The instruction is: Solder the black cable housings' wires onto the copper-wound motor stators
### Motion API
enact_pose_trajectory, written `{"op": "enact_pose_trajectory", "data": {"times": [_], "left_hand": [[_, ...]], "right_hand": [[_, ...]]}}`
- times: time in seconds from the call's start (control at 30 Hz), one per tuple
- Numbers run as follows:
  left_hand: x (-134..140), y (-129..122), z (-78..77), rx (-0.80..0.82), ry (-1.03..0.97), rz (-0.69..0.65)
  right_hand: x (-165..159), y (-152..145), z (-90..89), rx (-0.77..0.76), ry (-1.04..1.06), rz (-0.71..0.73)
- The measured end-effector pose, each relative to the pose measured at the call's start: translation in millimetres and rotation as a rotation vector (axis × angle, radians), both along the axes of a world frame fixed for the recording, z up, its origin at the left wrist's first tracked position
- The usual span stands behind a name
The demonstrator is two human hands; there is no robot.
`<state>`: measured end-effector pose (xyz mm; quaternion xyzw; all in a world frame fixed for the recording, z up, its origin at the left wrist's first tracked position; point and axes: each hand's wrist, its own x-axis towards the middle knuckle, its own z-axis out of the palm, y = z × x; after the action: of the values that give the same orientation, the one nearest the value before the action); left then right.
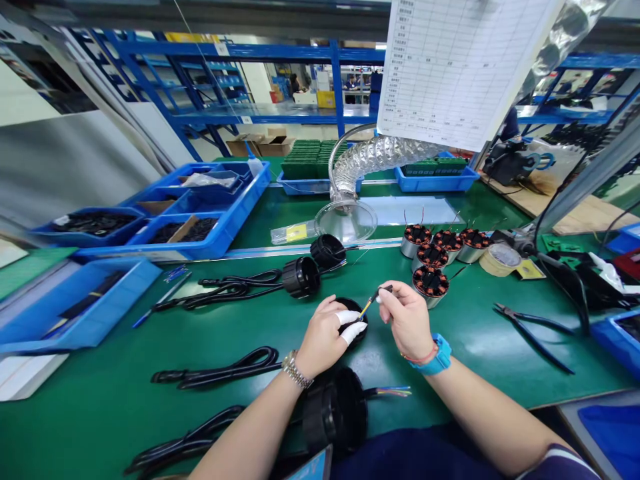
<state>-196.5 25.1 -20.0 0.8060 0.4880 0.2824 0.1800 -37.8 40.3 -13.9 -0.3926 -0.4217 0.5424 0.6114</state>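
A green workbench (460, 393) spans the lower frame. Black cups (323, 410) sit around its centre and lower centre, looped black cables (225, 375) to their left. Copper-wound cores (431, 283) stand right of centre beside a tape roll (493, 265); pliers (515, 315) lie at right, blue bins (235, 220) at left, with probably a pen (143, 318) nearby.

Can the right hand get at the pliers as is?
Likely yes: the pliers lie on the tabletop right of the right hand, nothing visible between, though it seems to be pinching wires.
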Motion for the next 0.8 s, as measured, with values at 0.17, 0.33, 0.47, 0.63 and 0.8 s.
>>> {"op": "enact_pose_trajectory", "data": {"times": [0.17, 0.33, 0.47, 0.63, 0.8], "left_hand": [[0.3, 0.8, -2.9, 0.003, -0.011, 0.024], [0.4, 0.4, -3.7, 0.009, -0.001, 0.027], [0.8, -0.9, -2.3, 0.022, 0.019, 0.016], [1.6, -2.1, -1.9, 0.074, 0.029, -0.004], [1.0, -0.9, -3.5, 0.071, 0.019, 0.001]], "right_hand": [[3.1, -3.5, 3.6, -0.008, -0.114, -0.019], [14.3, -1.2, 15.0, -0.104, -0.253, 0.094], [29.4, 6.0, 33.2, -0.114, -0.451, 0.252], [35.0, 11.0, 46.4, -0.108, -0.621, 0.419], [18.8, 1.2, 29.1, -0.143, -0.627, 0.458]]}}
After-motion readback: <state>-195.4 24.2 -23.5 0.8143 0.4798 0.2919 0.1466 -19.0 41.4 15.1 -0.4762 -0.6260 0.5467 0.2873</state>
